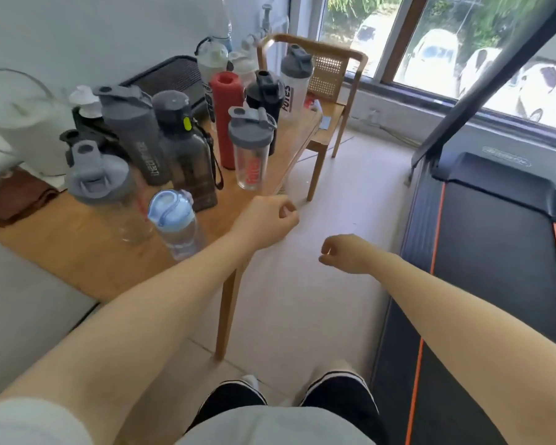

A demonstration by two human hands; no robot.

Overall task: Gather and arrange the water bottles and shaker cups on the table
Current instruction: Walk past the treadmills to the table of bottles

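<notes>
Both hands are hanging empty in front of the person: the left hand [267, 216] is loosely curled just past the near edge of the wooden tabletop [87, 252], and the right hand [345, 253] is also loosely curled, over the floor, touching nothing.

The bottles and cups are already standing together on the tabletop, all upright as far as I can see. At the front are standing a clear bottle with a light blue lid [174, 220] and a clear shaker cup with a grey flip lid [101, 187]. Behind them are a dark smoky square bottle with a strap [187, 149], a tall grey shaker cup [135, 133], a red cylindrical bottle [227, 118], a clear shaker cup with red lettering [251, 149], a black shaker cup [265, 101] and a white shaker cup with a grey lid [296, 78].

In my judgement the gathering is mostly finished; what is left is perhaps making the loose cluster into neater rows.
</notes>
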